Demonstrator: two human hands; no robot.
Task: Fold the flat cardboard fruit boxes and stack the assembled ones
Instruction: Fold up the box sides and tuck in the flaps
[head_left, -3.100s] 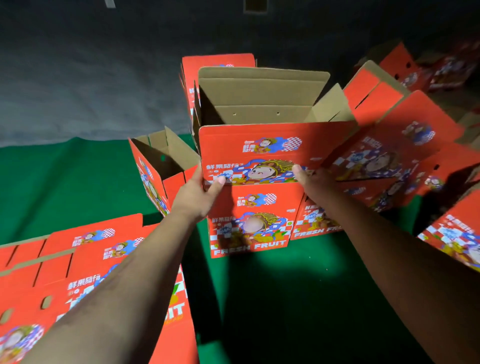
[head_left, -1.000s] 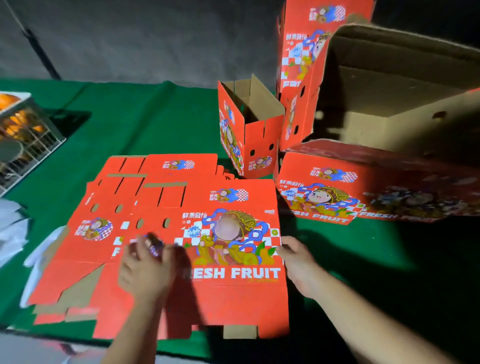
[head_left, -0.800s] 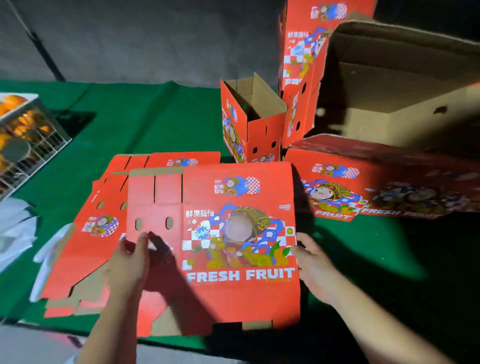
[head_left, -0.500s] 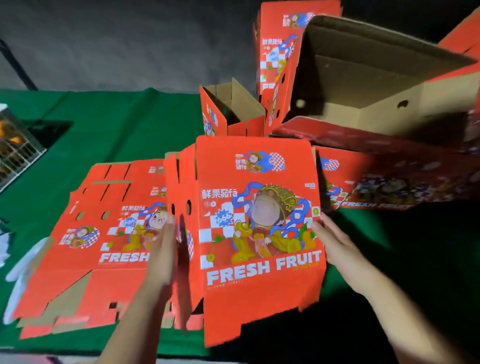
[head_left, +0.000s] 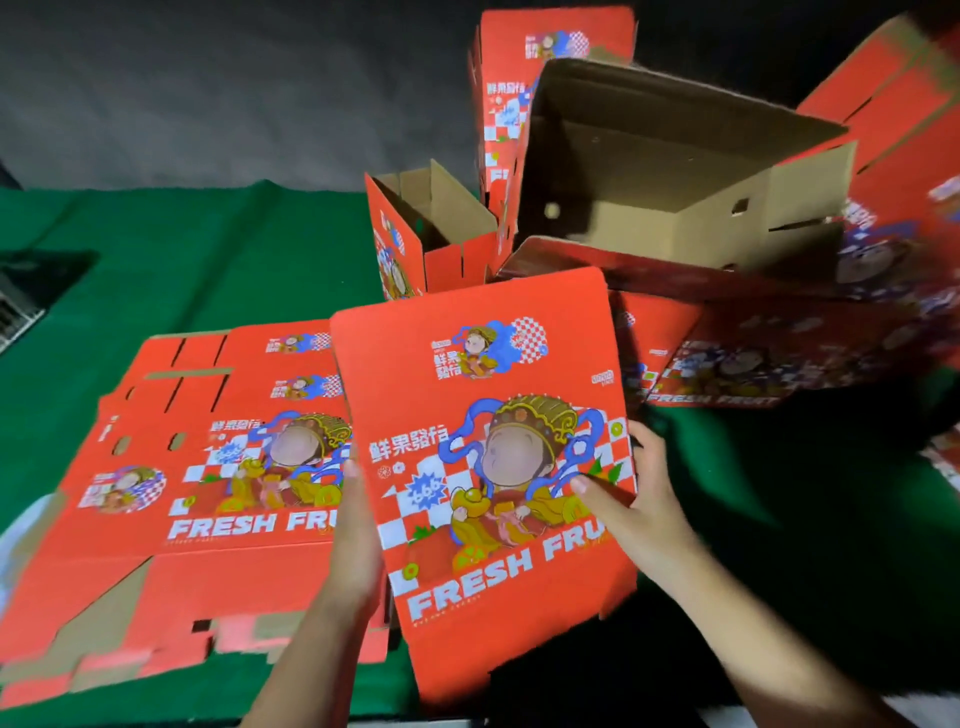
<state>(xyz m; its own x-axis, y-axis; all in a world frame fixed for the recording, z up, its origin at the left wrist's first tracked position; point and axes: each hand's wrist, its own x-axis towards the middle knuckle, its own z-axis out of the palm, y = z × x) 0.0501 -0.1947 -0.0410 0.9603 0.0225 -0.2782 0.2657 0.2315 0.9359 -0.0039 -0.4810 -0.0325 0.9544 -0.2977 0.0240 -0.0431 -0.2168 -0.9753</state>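
A flat box (head_left: 483, 467) is held tilted above the stack of flat boxes (head_left: 197, 467) on the table (head_left: 156, 270), long axis pointing away. Its right edge is pinched by the right hand (head_left: 631, 499); its left edge is pressed by the straight-fingered left hand (head_left: 353, 525).

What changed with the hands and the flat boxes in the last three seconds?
Both hands let go of the stacked assembled box, turned to the flat pile, and lifted its top blank up on edge: left hand along one side, right hand gripping the other. The small open box stayed put.
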